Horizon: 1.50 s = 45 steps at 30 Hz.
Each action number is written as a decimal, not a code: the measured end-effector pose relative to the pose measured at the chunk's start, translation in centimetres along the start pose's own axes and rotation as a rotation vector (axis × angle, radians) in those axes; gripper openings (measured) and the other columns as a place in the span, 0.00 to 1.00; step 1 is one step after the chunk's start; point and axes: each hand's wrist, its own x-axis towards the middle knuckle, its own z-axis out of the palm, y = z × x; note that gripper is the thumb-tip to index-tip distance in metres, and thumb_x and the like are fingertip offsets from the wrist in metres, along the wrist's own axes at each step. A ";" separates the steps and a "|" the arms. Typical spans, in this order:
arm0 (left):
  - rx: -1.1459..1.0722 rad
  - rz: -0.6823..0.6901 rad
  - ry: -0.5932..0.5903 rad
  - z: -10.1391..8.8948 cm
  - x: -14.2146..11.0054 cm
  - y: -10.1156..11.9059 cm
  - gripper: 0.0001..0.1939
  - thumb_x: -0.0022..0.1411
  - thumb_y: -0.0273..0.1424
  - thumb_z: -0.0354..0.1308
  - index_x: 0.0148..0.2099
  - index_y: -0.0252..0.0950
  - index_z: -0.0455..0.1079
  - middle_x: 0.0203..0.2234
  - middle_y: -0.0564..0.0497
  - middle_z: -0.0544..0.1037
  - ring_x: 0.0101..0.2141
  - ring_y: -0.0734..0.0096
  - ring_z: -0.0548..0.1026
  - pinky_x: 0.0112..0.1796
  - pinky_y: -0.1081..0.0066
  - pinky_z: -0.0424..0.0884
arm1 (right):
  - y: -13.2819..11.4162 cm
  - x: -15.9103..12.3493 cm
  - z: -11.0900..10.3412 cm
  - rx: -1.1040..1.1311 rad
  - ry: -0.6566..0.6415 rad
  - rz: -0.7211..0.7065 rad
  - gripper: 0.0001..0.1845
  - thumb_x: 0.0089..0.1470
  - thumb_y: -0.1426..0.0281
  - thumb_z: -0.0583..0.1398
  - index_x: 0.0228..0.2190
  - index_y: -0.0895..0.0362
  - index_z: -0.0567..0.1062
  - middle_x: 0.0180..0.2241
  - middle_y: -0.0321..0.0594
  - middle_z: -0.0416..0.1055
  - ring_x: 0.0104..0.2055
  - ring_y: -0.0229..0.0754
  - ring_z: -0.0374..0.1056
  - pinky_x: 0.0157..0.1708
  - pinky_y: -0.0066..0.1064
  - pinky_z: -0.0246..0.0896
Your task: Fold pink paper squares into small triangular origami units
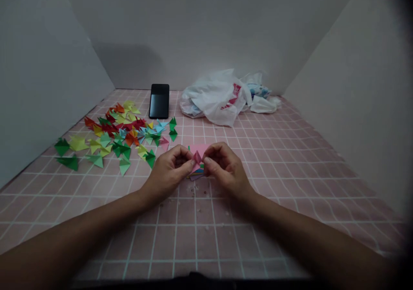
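Pink origami paper (196,156) is pinched between both hands, just above the pink-gridded tabletop (206,247). The left grip (167,174) and the right grip (227,169) are almost closed, with fingers curled and fingertips pressing the folded pink point from either side. A small stack of coloured sheets (195,176) lies directly beneath the pink paper. Left of the pink paper spreads a loose heap of folded triangular paper units (119,137) in green, red, yellow and blue. Beyond the pink paper lie a black smartphone (159,101) and, further right, a crumpled white plastic bag (216,98) with red print. Small crumbs (195,191) dot the surface just nearer the person.
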 end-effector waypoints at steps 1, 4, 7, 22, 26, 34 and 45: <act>0.030 0.013 -0.018 0.0 0.0 -0.1 0.06 0.57 0.32 0.61 0.33 0.35 0.69 0.27 0.54 0.73 0.28 0.74 0.70 0.30 0.73 0.66 | 0.1 0.2 -0.1 -0.019 0.005 -0.005 0.05 0.56 0.68 0.62 0.35 0.53 0.71 0.31 0.34 0.67 0.30 0.37 0.64 0.30 0.31 0.60; 0.035 0.031 -0.043 0.0 0.1 -0.4 0.05 0.58 0.31 0.61 0.32 0.36 0.69 0.26 0.54 0.72 0.29 0.74 0.69 0.31 0.73 0.66 | 0.5 0.4 -0.3 -0.140 -0.052 0.000 0.03 0.55 0.70 0.63 0.30 0.55 0.74 0.30 0.36 0.69 0.31 0.38 0.64 0.32 0.32 0.59; -0.117 -0.027 -0.056 0.1 0.1 -0.6 0.07 0.59 0.33 0.63 0.35 0.36 0.69 0.28 0.55 0.71 0.30 0.75 0.70 0.33 0.73 0.68 | 0.8 0.3 -0.2 -0.088 -0.058 0.100 0.05 0.56 0.69 0.61 0.29 0.55 0.73 0.24 0.33 0.67 0.25 0.35 0.62 0.27 0.30 0.57; -0.640 -0.288 -0.072 0.6 0.0 -1.6 0.12 0.62 0.38 0.63 0.43 0.34 0.73 0.30 0.50 0.79 0.30 0.72 0.78 0.36 0.69 0.75 | 0.7 0.3 0.4 0.459 0.075 0.347 0.12 0.50 0.66 0.67 0.27 0.56 0.69 0.21 0.30 0.72 0.18 0.31 0.63 0.19 0.25 0.58; -0.537 -0.289 -0.085 0.6 0.0 -1.7 0.11 0.54 0.32 0.69 0.37 0.33 0.74 0.27 0.53 0.78 0.28 0.76 0.75 0.34 0.74 0.72 | 0.9 0.2 0.5 0.469 0.057 0.331 0.11 0.50 0.66 0.67 0.27 0.57 0.70 0.21 0.31 0.72 0.18 0.31 0.63 0.20 0.25 0.58; -0.409 -0.245 -0.120 0.8 -0.1 -1.6 0.12 0.56 0.35 0.68 0.32 0.32 0.72 0.24 0.52 0.76 0.26 0.76 0.72 0.31 0.75 0.66 | 1.2 -0.1 0.7 0.332 0.052 0.242 0.10 0.54 0.67 0.65 0.26 0.56 0.69 0.18 0.30 0.70 0.18 0.31 0.63 0.21 0.25 0.57; -0.138 0.041 0.006 0.5 -0.3 -0.9 0.06 0.59 0.31 0.64 0.35 0.34 0.70 0.26 0.54 0.74 0.27 0.74 0.72 0.30 0.73 0.68 | 0.3 -0.1 0.6 0.229 0.063 0.128 0.04 0.54 0.71 0.63 0.32 0.56 0.72 0.24 0.30 0.70 0.22 0.31 0.66 0.25 0.26 0.62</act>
